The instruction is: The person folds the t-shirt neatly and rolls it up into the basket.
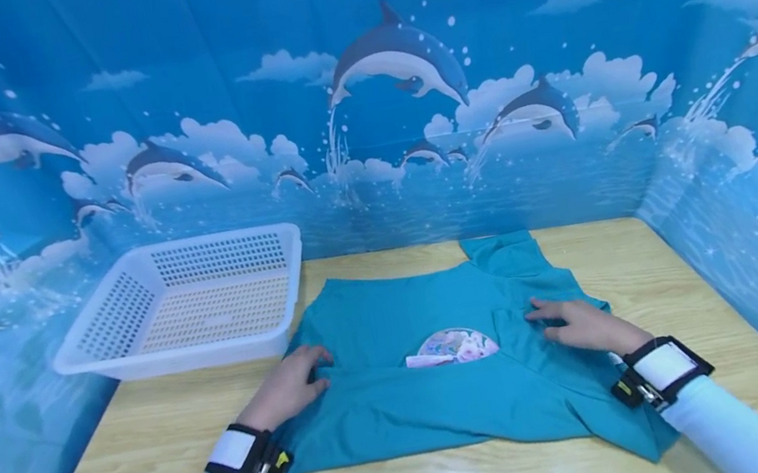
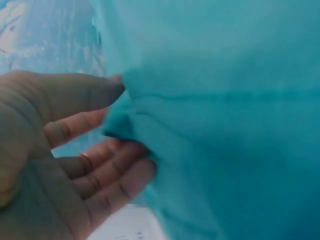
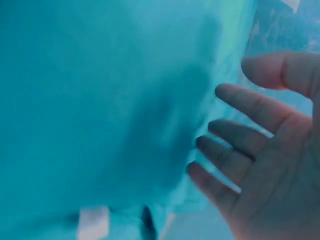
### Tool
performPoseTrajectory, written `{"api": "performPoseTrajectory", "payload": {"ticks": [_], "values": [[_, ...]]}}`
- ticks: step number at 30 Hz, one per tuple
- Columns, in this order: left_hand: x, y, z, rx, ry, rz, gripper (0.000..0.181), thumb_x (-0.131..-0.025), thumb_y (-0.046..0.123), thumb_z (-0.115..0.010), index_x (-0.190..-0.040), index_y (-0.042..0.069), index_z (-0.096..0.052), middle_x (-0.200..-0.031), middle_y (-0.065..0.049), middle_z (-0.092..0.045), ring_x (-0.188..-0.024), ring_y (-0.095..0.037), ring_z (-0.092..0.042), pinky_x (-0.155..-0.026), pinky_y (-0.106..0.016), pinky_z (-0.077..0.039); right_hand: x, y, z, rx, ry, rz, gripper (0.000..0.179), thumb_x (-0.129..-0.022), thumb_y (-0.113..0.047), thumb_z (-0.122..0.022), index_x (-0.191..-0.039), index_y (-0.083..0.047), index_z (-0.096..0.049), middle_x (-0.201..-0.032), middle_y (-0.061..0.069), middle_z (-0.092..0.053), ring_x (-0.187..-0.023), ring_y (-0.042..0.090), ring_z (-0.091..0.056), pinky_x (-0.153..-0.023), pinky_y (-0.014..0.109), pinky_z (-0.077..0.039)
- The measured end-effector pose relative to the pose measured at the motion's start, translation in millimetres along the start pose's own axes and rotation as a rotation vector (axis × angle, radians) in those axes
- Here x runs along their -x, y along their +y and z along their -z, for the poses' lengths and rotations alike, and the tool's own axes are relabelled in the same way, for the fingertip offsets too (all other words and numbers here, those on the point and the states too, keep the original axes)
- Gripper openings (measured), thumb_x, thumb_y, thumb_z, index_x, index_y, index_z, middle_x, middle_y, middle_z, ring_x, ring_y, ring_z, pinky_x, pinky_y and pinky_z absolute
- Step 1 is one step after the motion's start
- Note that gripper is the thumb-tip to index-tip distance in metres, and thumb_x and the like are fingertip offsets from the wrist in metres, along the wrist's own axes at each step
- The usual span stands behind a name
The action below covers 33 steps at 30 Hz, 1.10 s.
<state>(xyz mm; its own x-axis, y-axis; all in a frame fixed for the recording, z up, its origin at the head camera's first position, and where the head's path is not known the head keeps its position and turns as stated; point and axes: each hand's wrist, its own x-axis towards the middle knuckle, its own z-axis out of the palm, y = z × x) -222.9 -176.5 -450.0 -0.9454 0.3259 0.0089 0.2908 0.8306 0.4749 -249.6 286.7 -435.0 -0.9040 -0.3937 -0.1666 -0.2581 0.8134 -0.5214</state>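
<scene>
A teal shirt (image 1: 417, 411) lies spread and partly folded on the wooden table, with wrinkles along its lower part. Near its middle, an oval patch of pale floral print (image 1: 470, 345) shows. My left hand (image 1: 291, 385) is at the shirt's left edge; in the left wrist view its thumb and index finger (image 2: 85, 125) pinch the cloth there. Over the right part of the shirt is my right hand (image 1: 581, 326). Its fingers are spread and hold nothing in the right wrist view, close to the teal cloth (image 3: 125, 110).
A white perforated plastic basket (image 1: 276, 343) stands at the back left, close to the shirt. Blue dolphin-print curtains (image 1: 373, 204) enclose the table (image 1: 702, 298) at the back and sides. A sleeve-like flap (image 1: 504, 252) of the shirt reaches toward the back curtain.
</scene>
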Motion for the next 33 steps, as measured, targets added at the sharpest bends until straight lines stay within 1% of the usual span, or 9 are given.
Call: {"api": "performPoseTrajectory", "payload": {"ticks": [3,7,9,12,15,19,22,26,33], "values": [[15.3,6.7,2.0,-0.048,0.029,0.025,0.043,-0.085,0.016,-0.070,-0.125,0.008,-0.056,-0.115,-0.010,-0.058,-0.105,-0.025,-0.058,-0.087,-0.044,-0.050,22.2,-3.8,4.1,0.020,0.040,-0.010,0.040,-0.094,-0.020,-0.056,-0.127,0.002,-0.056,-0.137,0.027,-0.047,-0.123,0.048,-0.045,-0.091,0.054,-0.047],[44.1,16.1,12.3,-0.062,0.047,0.156,0.036,-0.083,0.020,-0.071,-0.112,0.004,-0.058,-0.099,-0.010,-0.058,-0.084,-0.021,-0.059,-0.066,-0.036,-0.051,61.0,-8.1,12.6,0.018,0.078,-0.128,0.026,-0.091,-0.025,-0.061,-0.098,-0.001,-0.063,-0.090,0.011,-0.062,-0.081,0.027,-0.059,-0.065,0.035,-0.050],[60.4,18.2,18.0,-0.048,0.022,0.248,0.025,-0.083,0.023,-0.071,-0.094,0.004,-0.059,-0.083,-0.007,-0.056,-0.069,-0.018,-0.053,-0.055,-0.031,-0.044,80.2,-6.4,14.1,-0.012,0.033,-0.223,0.027,-0.090,-0.031,-0.063,-0.082,-0.005,-0.059,-0.070,0.002,-0.054,-0.064,0.017,-0.050,-0.055,0.029,-0.040],[83.1,17.4,21.9,-0.032,-0.065,0.379,0.029,-0.084,0.031,-0.070,-0.074,0.008,-0.055,-0.066,-0.003,-0.050,-0.056,-0.016,-0.045,-0.049,-0.028,-0.036,105.0,3.1,8.6,-0.088,-0.102,-0.318,0.037,-0.087,-0.038,-0.065,-0.067,-0.010,-0.051,-0.057,-0.002,-0.042,-0.053,0.013,-0.038,-0.050,0.026,-0.032],[97.6,15.2,20.2,-0.018,-0.152,0.462,0.035,-0.081,0.036,-0.072,-0.068,0.010,-0.053,-0.061,-0.002,-0.049,-0.055,-0.015,-0.044,-0.050,-0.027,-0.035,120.6,15.3,-1.8,-0.207,-0.211,-0.296,0.037,-0.088,-0.036,-0.065,-0.065,-0.011,-0.050,-0.053,-0.004,-0.040,-0.049,0.011,-0.036,-0.048,0.025,-0.031],[100.6,14.2,15.2,0.002,-0.205,0.489,0.036,-0.077,0.035,-0.076,-0.070,0.010,-0.051,-0.065,-0.003,-0.049,-0.058,-0.016,-0.044,-0.052,-0.027,-0.035,125.6,24.0,-14.7,-0.320,-0.192,-0.170,0.024,-0.089,-0.020,-0.062,-0.073,-0.006,-0.052,-0.058,-0.005,-0.040,-0.050,0.007,-0.040,-0.047,0.023,-0.034],[96.6,11.0,14.2,0.024,-0.201,0.457,0.035,-0.075,0.031,-0.078,-0.068,0.010,-0.050,-0.064,-0.003,-0.048,-0.058,-0.017,-0.044,-0.053,-0.028,-0.034,123.2,28.1,-15.7,-0.368,-0.176,-0.128,0.015,-0.089,-0.011,-0.056,-0.078,-0.002,-0.052,-0.061,-0.003,-0.046,-0.053,0.008,-0.048,-0.046,0.024,-0.037],[92.6,-0.5,20.1,0.044,-0.196,0.443,0.035,-0.072,0.027,-0.080,-0.067,0.010,-0.050,-0.063,-0.002,-0.046,-0.058,-0.017,-0.043,-0.054,-0.028,-0.033,121.7,38.7,-4.5,-0.396,-0.183,-0.178,0.010,-0.089,-0.009,-0.051,-0.081,-0.004,-0.049,-0.060,0.000,-0.054,-0.053,0.015,-0.056,-0.043,0.024,-0.038],[87.7,-14.4,29.2,0.076,-0.219,0.456,0.033,-0.070,0.024,-0.081,-0.065,0.010,-0.052,-0.062,-0.001,-0.048,-0.060,-0.017,-0.045,-0.055,-0.028,-0.033,124.5,55.9,-0.7,-0.407,-0.137,-0.286,0.008,-0.090,-0.008,-0.050,-0.087,-0.001,-0.050,-0.058,0.000,-0.049,-0.050,0.012,-0.050,-0.046,0.028,-0.044]]}}
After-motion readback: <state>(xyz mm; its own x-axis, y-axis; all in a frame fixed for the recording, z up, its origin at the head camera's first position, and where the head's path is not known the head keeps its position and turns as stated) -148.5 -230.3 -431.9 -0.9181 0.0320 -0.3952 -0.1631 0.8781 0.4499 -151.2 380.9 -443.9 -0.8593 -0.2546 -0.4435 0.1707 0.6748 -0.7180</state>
